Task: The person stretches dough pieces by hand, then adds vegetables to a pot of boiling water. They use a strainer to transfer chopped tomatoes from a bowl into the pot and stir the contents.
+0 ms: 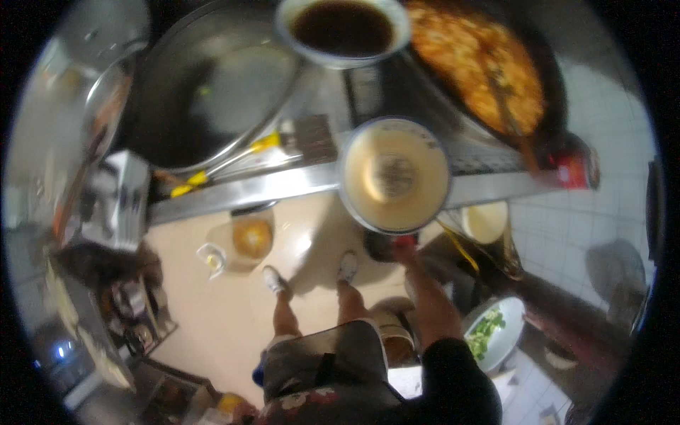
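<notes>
My right arm reaches forward, and my right hand (406, 252) is at the near rim of a pale bowl (396, 175), apparently gripping it. The bowl has a dark rim and a dark pattern on its inner bottom; its edge hides my fingertips. Beyond it stands another bowl (342, 32) of dark brown liquid. To the left is a large wok (212, 90) with some cloudy liquid. On the right, a wok (478, 69) holds orange-red food with a spatula (504, 101) in it. A blurred skin-toned patch at the lower left edge may be my left hand (244, 411).
A metal counter edge (255, 188) crosses ahead, with a yellow-handled brush (234, 164), a white box (127, 202) and a red can (576, 167). Right of my arm is a white dish (510, 313) of chopped greens. A round yellowish container (252, 239) stands on the floor.
</notes>
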Demonstrator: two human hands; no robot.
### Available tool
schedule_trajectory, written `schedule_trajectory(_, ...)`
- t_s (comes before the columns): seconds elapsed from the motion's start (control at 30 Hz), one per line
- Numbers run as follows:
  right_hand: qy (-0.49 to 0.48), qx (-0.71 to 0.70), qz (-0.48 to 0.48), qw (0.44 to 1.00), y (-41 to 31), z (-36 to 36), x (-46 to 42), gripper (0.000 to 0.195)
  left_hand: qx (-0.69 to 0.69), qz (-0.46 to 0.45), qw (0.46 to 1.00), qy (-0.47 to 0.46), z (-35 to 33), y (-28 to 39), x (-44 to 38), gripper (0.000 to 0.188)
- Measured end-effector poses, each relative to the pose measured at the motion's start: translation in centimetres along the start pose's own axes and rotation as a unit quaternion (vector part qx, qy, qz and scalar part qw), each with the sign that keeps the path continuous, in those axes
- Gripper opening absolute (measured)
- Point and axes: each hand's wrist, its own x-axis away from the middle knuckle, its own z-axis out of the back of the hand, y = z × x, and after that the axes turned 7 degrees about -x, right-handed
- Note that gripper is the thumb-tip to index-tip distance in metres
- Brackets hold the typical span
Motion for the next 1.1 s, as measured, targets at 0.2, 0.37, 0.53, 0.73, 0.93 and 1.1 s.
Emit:
schedule_trajectory(0.2, 0.04, 0.022, -0.212, 0.976, 6.3, 4.0, -0.2, 0.031, -0.123, -0.102, 0.987, 0.022, 3.6, -6.5, 1.7, 0.015)
schedule_trajectory(0.37, 0.163, 0.431, 0.194, 0.866, -5.1, -2.2, 2.4, 0.033, -0.193, -0.19, 0.96, 0.068, 1.3, -10.8, 3.7, 0.014)
schedule_trajectory(0.53, 0.069, 0.193, 0.45, 0.869, -21.0, -25.6, 4.6, 0.053, -0.207, -0.164, 0.963, 0.056, 1.3, -16.2, 0.7, 0.016)
schedule_trajectory(0.73, -0.13, 0.107, 0.457, 0.874, -46.6, -40.4, 15.8, 0.032, 0.027, -0.01, 1.0, 0.003, 1.0, -19.1, 2.3, 0.016)
schedule_trajectory(0.93, -0.089, 0.097, 0.458, 0.879, -41.4, -42.2, 14.1, 0.029, 0.124, 0.064, 0.989, -0.037, 1.1, -19.0, 2.0, 0.017)
schedule_trajectory(1.1, -0.215, 0.279, 0.325, 0.878, -35.4, -30.3, 17.1, 0.042, 0.162, 0.062, 0.984, -0.046, -0.4, -18.8, 2.2, 0.018)
